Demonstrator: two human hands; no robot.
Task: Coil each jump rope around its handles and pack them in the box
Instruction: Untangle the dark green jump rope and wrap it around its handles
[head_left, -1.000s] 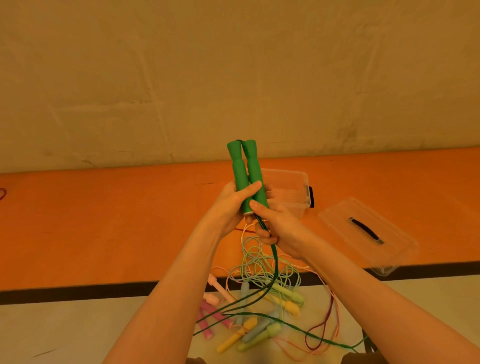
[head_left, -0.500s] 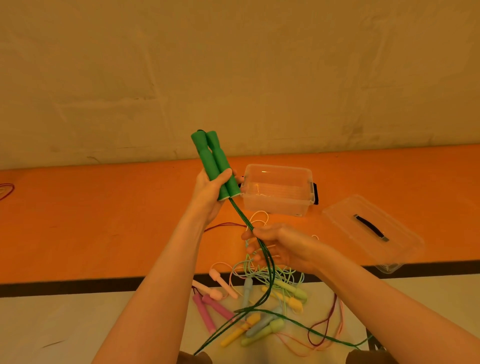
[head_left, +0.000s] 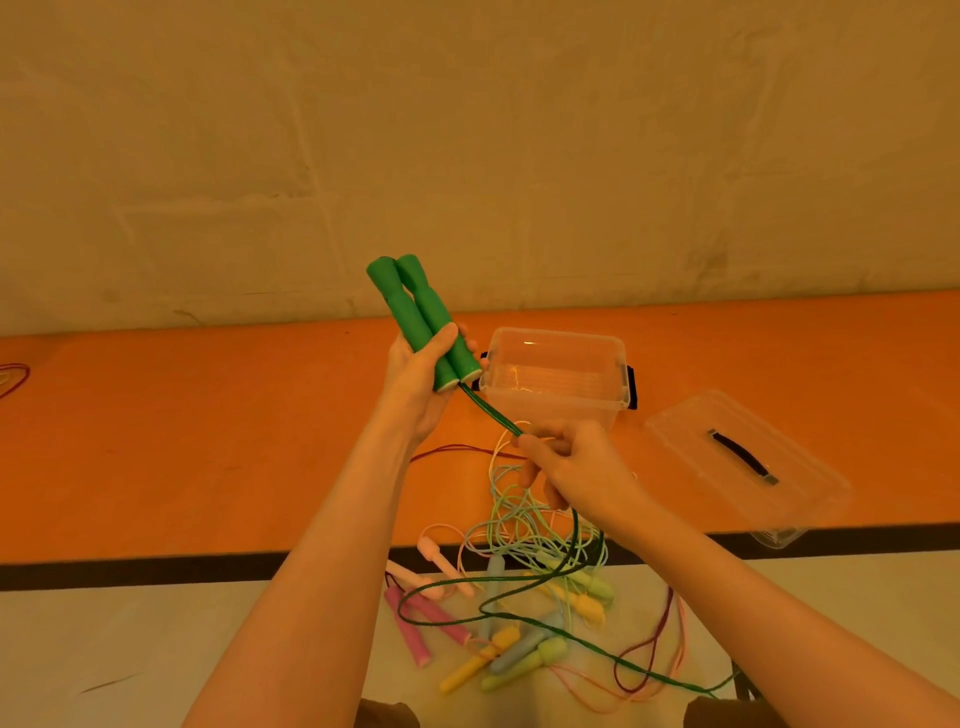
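Note:
My left hand grips the two green handles side by side, tilted up and to the left. Their green cord runs taut down to my right hand, which pinches it near the box. Below my right hand the green cord trails loose over a pile of other jump ropes with pink, yellow, blue and pale green handles. The clear plastic box stands open on the orange surface just right of my left hand; nothing shows inside it.
The box's clear lid with a dark handle lies to the right, overhanging the orange surface's front edge. A red cord shows at the far left. A plain wall rises behind. The rope pile lies on a lower pale surface.
My left hand has carried the handles left and tilted them. My right hand has slid down along the cord away from the handles, then up toward the box, drawing the cord taut.

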